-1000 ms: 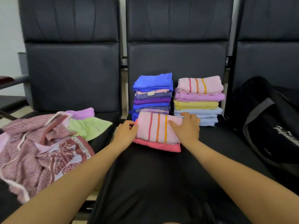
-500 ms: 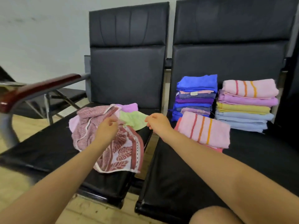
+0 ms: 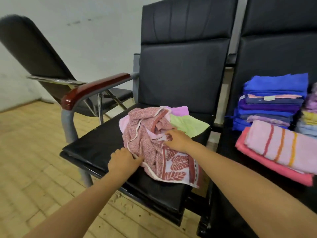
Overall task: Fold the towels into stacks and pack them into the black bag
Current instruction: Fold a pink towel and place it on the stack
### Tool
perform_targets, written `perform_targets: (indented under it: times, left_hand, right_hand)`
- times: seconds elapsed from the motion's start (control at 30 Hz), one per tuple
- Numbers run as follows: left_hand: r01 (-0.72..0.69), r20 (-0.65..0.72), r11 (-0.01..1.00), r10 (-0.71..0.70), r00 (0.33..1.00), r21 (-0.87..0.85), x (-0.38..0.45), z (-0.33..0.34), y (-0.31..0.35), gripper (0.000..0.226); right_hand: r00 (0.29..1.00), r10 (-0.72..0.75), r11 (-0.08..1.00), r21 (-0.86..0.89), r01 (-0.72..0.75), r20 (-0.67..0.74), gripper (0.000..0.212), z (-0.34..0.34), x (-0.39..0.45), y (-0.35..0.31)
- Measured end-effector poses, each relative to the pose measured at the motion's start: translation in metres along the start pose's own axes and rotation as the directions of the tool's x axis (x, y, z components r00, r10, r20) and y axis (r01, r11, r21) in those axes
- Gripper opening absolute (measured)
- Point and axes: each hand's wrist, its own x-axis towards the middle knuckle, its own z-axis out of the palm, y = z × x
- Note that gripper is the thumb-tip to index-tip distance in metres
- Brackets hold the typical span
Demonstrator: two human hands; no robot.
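Head view: a crumpled red-patterned towel (image 3: 154,145) is seen heaped on the black seat (image 3: 103,143) of the left chair, and both hands are laid on it. The left hand (image 3: 124,161) is placed at the towel's near-left edge, where the white piping is pinched by curled fingers (image 3: 137,158). The right hand (image 3: 178,140) is set on the middle of the heap; its fingers (image 3: 169,134) are bent down into the cloth, and a fold appears to be gripped, though the fingertips are partly hidden by the fabric. Just beyond the right fingers a light green towel (image 3: 188,125) is spread flat, and a lilac towel (image 3: 180,110) is tucked behind it, both partly covered by the patterned one. Well to the right of the right fingers, on the next seat, a folded pink striped towel (image 3: 281,145) is stacked on a folded coral towel (image 3: 267,162). Behind these a stack of blue and purple towels (image 3: 272,102) is stood against the backrest, and the edge of a second, pastel stack (image 3: 310,114) is cut off by the frame. To the left of the left fingers a reddish wooden armrest (image 3: 92,88) is mounted on the chair frame.
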Motion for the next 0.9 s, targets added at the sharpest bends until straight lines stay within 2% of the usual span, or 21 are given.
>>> perform_targets:
  times: [0.07, 0.13, 0.17, 0.23, 0.27, 0.3, 0.33, 0.4, 0.43, 0.5, 0.57, 0.63, 0.67, 0.7, 0.73, 0.77, 0.83, 0.87, 0.9]
  left_hand:
    - [-0.037, 0.045, 0.999, 0.036, 0.998, 0.017, 0.004, -0.001, 0.000, 0.041]
    - [-0.073, 0.071, 0.996, 0.076, 0.995, -0.047, 0.006, -0.002, 0.002, 0.041]
    - [-0.084, 0.077, 0.989, 0.094, 0.993, -0.125, 0.005, -0.003, 0.006, 0.042]
    - [-0.039, 0.073, 0.911, 0.076, 0.994, -0.411, 0.003, -0.008, 0.015, 0.033]
    - [0.029, 0.071, 0.818, 0.014, 0.997, -0.574, 0.004, -0.013, 0.018, 0.030]
    - [0.107, 0.091, 0.674, -0.059, 0.994, -0.731, 0.009, -0.018, 0.020, 0.032]
    - [0.178, 0.135, 0.493, -0.122, 0.983, -0.852, 0.013, -0.024, 0.021, 0.036]
    - [0.247, 0.220, 0.138, -0.188, 0.957, -0.959, 0.017, -0.038, 0.023, 0.034]
    - [0.249, 0.237, 0.040, -0.197, 0.951, -0.968, 0.016, -0.047, 0.023, 0.027]
    - [0.228, 0.239, -0.077, -0.213, 0.947, -0.971, 0.009, -0.065, 0.024, 0.019]
    - [0.224, 0.266, -0.209, -0.207, 0.941, -0.952, 0.003, -0.078, 0.019, 0.022]
    - [0.231, 0.292, -0.309, -0.167, 0.942, -0.922, -0.001, -0.087, 0.009, 0.015]
    - [0.242, 0.299, -0.312, -0.151, 0.942, -0.919, -0.001, -0.087, 0.005, 0.011]
    - [0.253, 0.296, -0.253, -0.148, 0.944, -0.934, -0.001, -0.086, 0.001, 0.011]
    - [0.267, 0.290, -0.156, -0.152, 0.945, -0.951, -0.002, -0.083, -0.001, 0.017]
    - [0.276, 0.274, -0.007, -0.162, 0.948, -0.961, -0.004, -0.079, -0.002, 0.025]
    - [0.226, 0.176, 0.417, -0.156, 0.972, -0.880, -0.006, -0.066, -0.005, 0.039]
    - [0.156, 0.106, 0.629, -0.116, 0.988, -0.762, -0.009, -0.059, -0.008, 0.042]
    - [0.078, 0.055, 0.791, -0.055, 0.997, -0.607, -0.011, -0.052, -0.013, 0.040]
  right_hand:
    - [0.999, -0.005, 1.000, -0.012, 0.006, 0.040, 0.047, 0.003, -0.001, 0.001]
    - [0.998, 0.026, 0.999, 0.034, -0.028, 0.060, 0.039, 0.002, -0.002, -0.002]
    - [0.998, 0.032, 0.998, 0.045, -0.035, 0.061, 0.033, -0.001, -0.004, -0.005]
    - [0.998, 0.048, 0.999, 0.022, -0.049, 0.043, 0.021, -0.009, -0.006, -0.010]
    - [0.998, 0.063, 0.998, 0.025, -0.064, 0.014, 0.021, -0.015, -0.008, -0.013]
    - [0.997, 0.080, 0.994, 0.079, -0.078, -0.020, 0.030, -0.023, -0.010, -0.016]
    - [0.994, 0.096, 0.982, 0.171, -0.086, -0.053, 0.038, -0.030, -0.013, -0.019]
    - [0.989, 0.107, 0.925, 0.376, -0.060, -0.104, 0.039, -0.045, -0.023, -0.026]
    - [0.986, 0.119, 0.877, 0.478, -0.049, -0.117, 0.033, -0.052, -0.029, -0.029]
    - [0.971, 0.196, 0.730, 0.681, -0.050, -0.139, 0.021, -0.067, -0.040, -0.032]
    - [0.933, 0.326, 0.519, 0.854, -0.041, -0.153, 0.019, -0.080, -0.051, -0.030]
    - [0.904, 0.401, 0.326, 0.945, 0.014, -0.151, 0.008, -0.090, -0.064, -0.025]
    - [0.899, 0.412, 0.269, 0.962, 0.036, -0.149, 0.005, -0.090, -0.072, -0.022]
    - [0.899, 0.414, 0.236, 0.971, 0.045, -0.142, 0.007, -0.088, -0.080, -0.019]
    - [0.901, 0.411, 0.242, 0.970, 0.036, -0.136, 0.010, -0.084, -0.087, -0.016]
    - [0.903, 0.406, 0.277, 0.961, 0.023, -0.139, 0.013, -0.078, -0.096, -0.015]
    - [0.920, 0.358, 0.500, 0.865, -0.044, -0.160, 0.014, -0.065, -0.111, -0.012]
    - [0.937, 0.312, 0.652, 0.752, -0.092, -0.156, 0.011, -0.059, -0.117, -0.009]
    - [0.957, 0.261, 0.788, 0.601, -0.136, -0.125, 0.016, -0.054, -0.122, -0.005]
